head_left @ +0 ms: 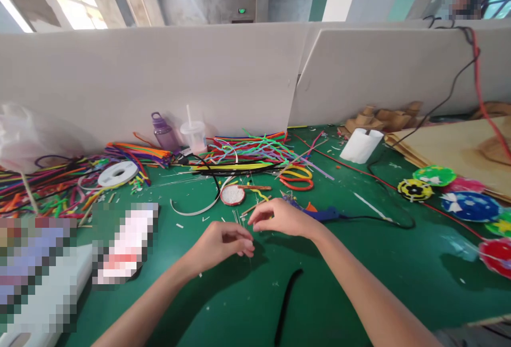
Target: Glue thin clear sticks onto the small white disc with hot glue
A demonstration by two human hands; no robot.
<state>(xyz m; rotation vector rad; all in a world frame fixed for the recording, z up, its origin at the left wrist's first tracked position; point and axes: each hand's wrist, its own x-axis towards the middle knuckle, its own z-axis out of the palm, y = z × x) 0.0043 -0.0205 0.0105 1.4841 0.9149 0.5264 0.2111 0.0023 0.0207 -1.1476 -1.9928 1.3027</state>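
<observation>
Below the round dish (232, 195), our left hand (222, 242) and right hand (282, 217) curl their fingers; we cannot tell whether they grip anything. Just below the dish, thin wires (237, 216) look light, bendy, best pinched mid-length.

Head-worn view, forward and down over the nearby green tabletop (235, 310).

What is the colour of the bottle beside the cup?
Purple; the bottle shows in the head view.
</observation>
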